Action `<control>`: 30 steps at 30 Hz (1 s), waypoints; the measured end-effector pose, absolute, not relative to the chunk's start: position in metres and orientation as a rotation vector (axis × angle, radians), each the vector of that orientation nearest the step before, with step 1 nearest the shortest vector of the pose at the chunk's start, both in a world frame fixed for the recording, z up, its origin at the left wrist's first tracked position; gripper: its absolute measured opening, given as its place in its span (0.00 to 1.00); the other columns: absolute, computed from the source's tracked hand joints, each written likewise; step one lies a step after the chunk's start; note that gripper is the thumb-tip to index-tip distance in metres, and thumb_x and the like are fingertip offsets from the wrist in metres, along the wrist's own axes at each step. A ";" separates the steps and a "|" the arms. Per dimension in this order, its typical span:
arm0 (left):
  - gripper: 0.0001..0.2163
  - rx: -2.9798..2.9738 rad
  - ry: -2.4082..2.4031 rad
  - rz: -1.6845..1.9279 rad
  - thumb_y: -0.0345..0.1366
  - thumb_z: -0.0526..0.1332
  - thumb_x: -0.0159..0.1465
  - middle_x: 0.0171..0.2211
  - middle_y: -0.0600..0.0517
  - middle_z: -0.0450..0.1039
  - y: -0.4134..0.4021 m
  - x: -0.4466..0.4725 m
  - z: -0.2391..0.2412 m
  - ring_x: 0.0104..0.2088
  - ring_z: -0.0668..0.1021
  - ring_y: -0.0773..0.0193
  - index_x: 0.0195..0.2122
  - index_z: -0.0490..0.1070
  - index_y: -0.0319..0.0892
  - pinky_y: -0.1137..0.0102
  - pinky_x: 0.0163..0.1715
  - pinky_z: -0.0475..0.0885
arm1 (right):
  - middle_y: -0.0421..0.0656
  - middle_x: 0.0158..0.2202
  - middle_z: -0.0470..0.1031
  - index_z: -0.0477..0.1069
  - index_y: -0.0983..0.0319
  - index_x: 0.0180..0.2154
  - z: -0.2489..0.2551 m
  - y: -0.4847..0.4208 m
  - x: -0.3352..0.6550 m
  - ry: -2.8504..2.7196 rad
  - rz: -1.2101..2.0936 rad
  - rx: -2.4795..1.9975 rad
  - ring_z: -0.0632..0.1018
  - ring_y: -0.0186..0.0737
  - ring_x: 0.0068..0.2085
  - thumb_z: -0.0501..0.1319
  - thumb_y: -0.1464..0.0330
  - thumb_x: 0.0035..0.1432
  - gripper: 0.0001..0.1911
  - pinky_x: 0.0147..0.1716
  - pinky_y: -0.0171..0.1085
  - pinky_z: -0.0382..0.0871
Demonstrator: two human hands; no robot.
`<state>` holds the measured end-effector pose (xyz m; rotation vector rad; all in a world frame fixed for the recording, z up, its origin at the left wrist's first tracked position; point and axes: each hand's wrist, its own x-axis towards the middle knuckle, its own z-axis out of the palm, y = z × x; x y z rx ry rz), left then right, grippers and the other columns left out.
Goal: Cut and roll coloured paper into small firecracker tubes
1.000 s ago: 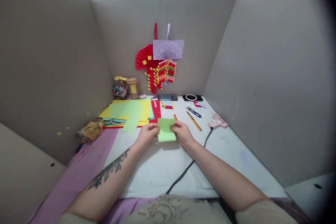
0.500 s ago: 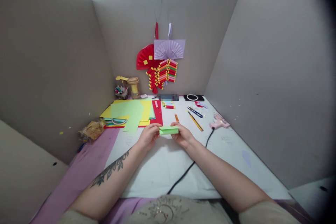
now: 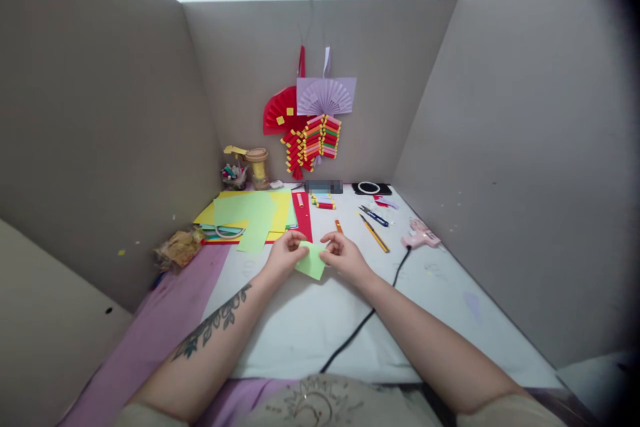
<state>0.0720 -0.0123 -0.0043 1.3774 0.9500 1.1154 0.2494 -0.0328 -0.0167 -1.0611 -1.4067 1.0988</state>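
Observation:
A small piece of light green paper (image 3: pixel 312 263) is held up between my two hands above the white table cover. My left hand (image 3: pixel 289 253) pinches its left edge between thumb and fingers. At its upper right edge, my right hand (image 3: pixel 342 255) grips it the same way. The lower part of the paper hangs tilted toward me. Just beyond my right fingers lies a short orange-brown stick (image 3: pixel 339 226). Several small rolled paper tubes (image 3: pixel 325 205), red, blue and yellow, lie farther back.
Coloured paper sheets (image 3: pixel 240 208) are stacked at the left. At the right lie a utility knife (image 3: pixel 375 233), thread snips (image 3: pixel 374 215) and a pink glue gun (image 3: pixel 421 235) with a black cord (image 3: pixel 357 323). Red and lilac paper fan decorations (image 3: pixel 326 97) hang on the back panel.
The green paper was curled into a roll between both hands; now it is opened flatter and hangs down tilted. The view has shifted slightly.

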 end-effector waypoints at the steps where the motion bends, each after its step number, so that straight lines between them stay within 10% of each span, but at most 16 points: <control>1: 0.16 1.439 0.951 1.144 0.34 0.63 0.50 0.25 0.56 0.70 -0.013 0.071 -0.003 0.25 0.72 0.68 0.40 0.65 0.40 0.75 0.26 0.65 | 0.32 0.19 0.63 0.70 0.60 0.36 -0.018 -0.033 0.249 -1.452 1.082 -1.079 0.65 0.30 0.21 0.63 0.68 0.44 0.13 0.23 0.31 0.59; 9: 0.28 1.491 0.949 1.187 0.32 0.64 0.50 0.31 0.53 0.70 -0.017 0.075 0.003 0.30 0.75 0.67 0.52 0.57 0.41 0.74 0.30 0.68 | 0.35 0.21 0.67 0.66 0.62 0.25 -0.023 -0.029 0.243 -1.404 1.126 -1.066 0.66 0.31 0.24 0.61 0.66 0.47 0.06 0.25 0.31 0.58; 30: 0.06 1.883 1.005 1.105 0.35 0.60 0.54 0.28 0.51 0.74 -0.026 0.072 0.010 0.30 0.74 0.65 0.31 0.72 0.40 0.73 0.31 0.67 | 0.39 0.25 0.70 0.70 0.60 0.23 -0.006 -0.035 0.248 -1.433 0.764 -1.138 0.70 0.38 0.30 0.63 0.68 0.44 0.03 0.33 0.36 0.63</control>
